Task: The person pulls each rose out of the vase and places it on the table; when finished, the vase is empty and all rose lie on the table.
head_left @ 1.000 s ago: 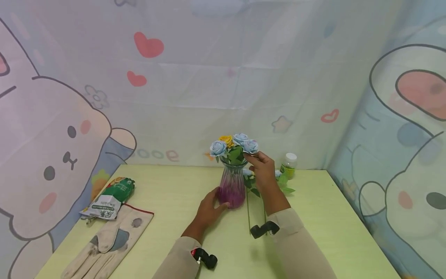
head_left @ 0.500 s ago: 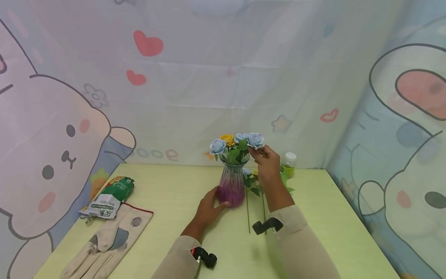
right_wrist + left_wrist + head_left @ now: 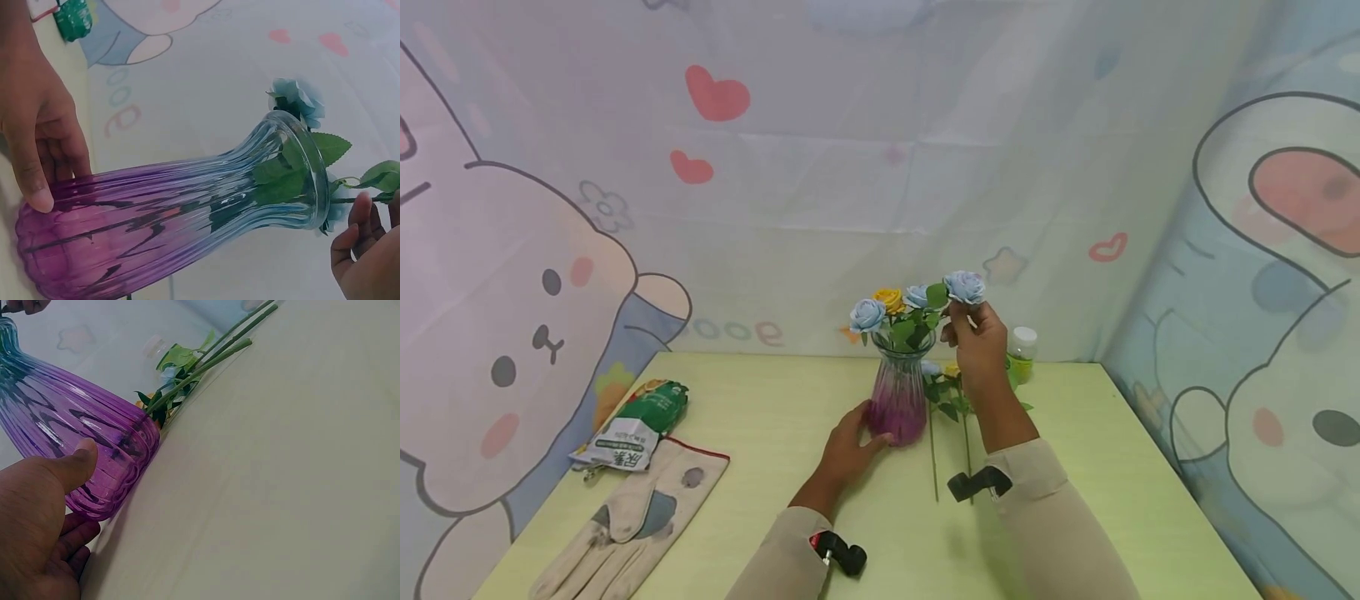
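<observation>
A ribbed glass vase [image 3: 898, 400], purple low down and clear bluish at the neck, stands upright on the table. My left hand [image 3: 841, 458] holds its base, thumb on one side and fingers round the other, as the left wrist view shows. Beside the vase mouth, my right hand [image 3: 983, 346] pinches the stem of a light blue rose [image 3: 964, 287] just under its bloom. That stem [image 3: 347, 200] runs into the vase mouth in the right wrist view. A yellow rose [image 3: 888, 300] and other blue roses [image 3: 868, 316] with green leaves stand in the vase.
Loose artificial flowers [image 3: 951, 392] lie right of the vase, their stems toward me. Behind them stands a white-capped bottle [image 3: 1022, 354]. On the left are a green and white packet [image 3: 634, 427] and a work glove [image 3: 640, 521]. A printed curtain [image 3: 820, 192] closes off the back.
My right hand has moved right and slightly up, drawing the pinched blue rose up and away from the other blooms. The left hand and the vase have stayed in place.
</observation>
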`<state>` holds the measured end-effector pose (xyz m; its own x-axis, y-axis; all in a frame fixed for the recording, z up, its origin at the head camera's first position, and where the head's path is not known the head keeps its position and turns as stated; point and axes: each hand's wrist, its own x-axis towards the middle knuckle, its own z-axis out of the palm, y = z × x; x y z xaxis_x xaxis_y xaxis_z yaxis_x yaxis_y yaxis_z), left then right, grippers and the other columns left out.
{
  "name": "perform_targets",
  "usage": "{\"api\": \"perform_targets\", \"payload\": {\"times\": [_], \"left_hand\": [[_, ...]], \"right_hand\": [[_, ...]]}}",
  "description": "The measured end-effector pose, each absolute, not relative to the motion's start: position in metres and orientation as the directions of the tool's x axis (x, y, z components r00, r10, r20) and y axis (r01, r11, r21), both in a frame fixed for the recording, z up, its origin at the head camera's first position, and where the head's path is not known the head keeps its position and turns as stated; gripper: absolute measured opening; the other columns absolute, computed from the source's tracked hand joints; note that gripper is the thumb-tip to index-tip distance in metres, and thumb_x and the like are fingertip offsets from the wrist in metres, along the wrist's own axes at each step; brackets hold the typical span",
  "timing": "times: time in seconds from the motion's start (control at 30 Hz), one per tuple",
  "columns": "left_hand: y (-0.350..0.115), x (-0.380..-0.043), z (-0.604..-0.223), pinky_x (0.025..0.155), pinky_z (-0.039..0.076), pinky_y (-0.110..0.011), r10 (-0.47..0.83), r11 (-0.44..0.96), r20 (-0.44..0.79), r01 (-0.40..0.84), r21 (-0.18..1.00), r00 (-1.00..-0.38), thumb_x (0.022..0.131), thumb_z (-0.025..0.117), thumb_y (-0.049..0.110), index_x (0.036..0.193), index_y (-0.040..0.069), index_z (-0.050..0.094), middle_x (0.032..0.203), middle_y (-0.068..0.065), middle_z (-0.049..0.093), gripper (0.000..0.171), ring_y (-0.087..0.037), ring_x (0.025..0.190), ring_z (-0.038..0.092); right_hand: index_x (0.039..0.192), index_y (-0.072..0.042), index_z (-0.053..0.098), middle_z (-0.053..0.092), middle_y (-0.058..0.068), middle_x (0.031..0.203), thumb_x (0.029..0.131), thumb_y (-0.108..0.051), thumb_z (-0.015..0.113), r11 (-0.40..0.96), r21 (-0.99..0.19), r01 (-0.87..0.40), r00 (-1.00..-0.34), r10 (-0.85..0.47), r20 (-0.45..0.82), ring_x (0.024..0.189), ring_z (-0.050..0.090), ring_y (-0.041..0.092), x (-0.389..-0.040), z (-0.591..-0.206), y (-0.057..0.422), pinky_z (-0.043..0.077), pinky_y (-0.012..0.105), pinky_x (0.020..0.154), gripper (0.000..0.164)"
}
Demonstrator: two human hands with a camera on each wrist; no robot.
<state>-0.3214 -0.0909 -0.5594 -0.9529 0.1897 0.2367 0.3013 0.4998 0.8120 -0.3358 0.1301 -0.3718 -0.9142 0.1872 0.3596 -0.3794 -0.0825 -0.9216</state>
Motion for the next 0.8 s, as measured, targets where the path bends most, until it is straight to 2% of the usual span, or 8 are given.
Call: {"api": "perform_targets", "payload": {"times": [0.07,0.17,0.3,0.37,0.43,0.6,0.7,0.8], "left_hand": [[-0.091,-0.321,-0.559,0.131,0.037,-0.062,0.187,0.500,0.237,0.300,0.813,-0.954,0.102,0.078,0.038,0.164,-0.003,0.042,0.165,-0.026,0.052,0.082,-0.047,0.157,0.045],[-0.091,-0.321,-0.560,0.131,0.037,-0.061,0.186,0.496,0.236,0.298,0.816,-0.954,0.103,0.078,0.037,0.164,-0.003,0.042,0.165,-0.026,0.052,0.081,-0.046,0.157,0.046],[-0.091,-0.323,-0.560,0.131,0.037,-0.061,0.189,0.489,0.238,0.302,0.818,-0.953,0.102,0.078,0.034,0.164,-0.005,0.042,0.165,-0.027,0.051,0.081,-0.047,0.157,0.045],[-0.091,-0.324,-0.560,0.131,0.037,-0.062,0.189,0.487,0.239,0.302,0.820,-0.953,0.102,0.078,0.034,0.163,-0.005,0.042,0.166,-0.027,0.051,0.081,-0.047,0.158,0.045],[-0.091,-0.323,-0.561,0.131,0.036,-0.061,0.188,0.486,0.237,0.300,0.821,-0.953,0.102,0.078,0.035,0.164,-0.005,0.042,0.166,-0.027,0.050,0.082,-0.047,0.158,0.044],[-0.091,-0.321,-0.561,0.132,0.036,-0.060,0.190,0.473,0.227,0.292,0.831,-0.955,0.103,0.078,0.038,0.165,-0.003,0.041,0.167,-0.025,0.050,0.083,-0.046,0.159,0.044],[-0.092,-0.321,-0.562,0.131,0.037,-0.062,0.195,0.470,0.238,0.303,0.829,-0.952,0.102,0.078,0.037,0.164,-0.003,0.041,0.166,-0.026,0.050,0.083,-0.047,0.158,0.044],[-0.092,-0.322,-0.563,0.130,0.038,-0.062,0.198,0.475,0.250,0.316,0.821,-0.948,0.102,0.078,0.037,0.164,-0.004,0.042,0.166,-0.027,0.051,0.082,-0.047,0.157,0.045]], "right_hand": [[0.121,-0.012,0.065,0.070,-0.001,0.108,0.113,-0.029,0.061,-0.086,-0.916,-0.391,-0.910,0.182,0.371,0.074,0.068,0.008,-0.335,-0.370,0.129,0.055,0.022,0.073,0.019],[0.122,-0.006,0.062,0.071,-0.002,0.109,0.112,-0.019,0.063,-0.097,-0.908,-0.408,-0.907,0.155,0.391,0.080,0.074,0.007,-0.332,-0.366,0.126,0.059,0.024,0.075,0.016],[0.125,0.002,0.064,0.071,-0.003,0.112,0.104,-0.002,0.072,-0.109,-0.920,-0.376,-0.924,0.116,0.364,0.097,0.075,0.005,-0.328,-0.362,0.122,0.063,0.023,0.089,0.023],[0.125,0.004,0.066,0.072,-0.003,0.112,0.101,0.001,0.075,-0.089,-0.931,-0.353,-0.933,0.105,0.344,0.101,0.075,0.003,-0.327,-0.362,0.120,0.062,0.022,0.094,0.026],[0.121,0.004,0.069,0.074,-0.001,0.110,0.099,-0.001,0.078,-0.061,-0.938,-0.341,-0.937,0.110,0.333,0.098,0.075,0.003,-0.326,-0.362,0.117,0.062,0.020,0.091,0.024],[0.104,-0.001,0.072,0.076,-0.001,0.093,0.105,-0.019,0.075,-0.034,-0.938,-0.345,-0.928,0.160,0.336,0.080,0.072,0.010,-0.327,-0.365,0.113,0.058,0.025,0.073,0.018],[0.102,-0.002,0.070,0.075,-0.002,0.094,0.108,-0.020,0.072,-0.051,-0.933,-0.355,-0.926,0.156,0.344,0.081,0.075,0.011,-0.327,-0.365,0.112,0.059,0.025,0.072,0.019],[0.105,-0.001,0.069,0.076,-0.002,0.103,0.109,-0.020,0.070,-0.064,-0.934,-0.352,-0.930,0.138,0.341,0.089,0.078,0.009,-0.325,-0.364,0.112,0.062,0.026,0.078,0.019]]}}
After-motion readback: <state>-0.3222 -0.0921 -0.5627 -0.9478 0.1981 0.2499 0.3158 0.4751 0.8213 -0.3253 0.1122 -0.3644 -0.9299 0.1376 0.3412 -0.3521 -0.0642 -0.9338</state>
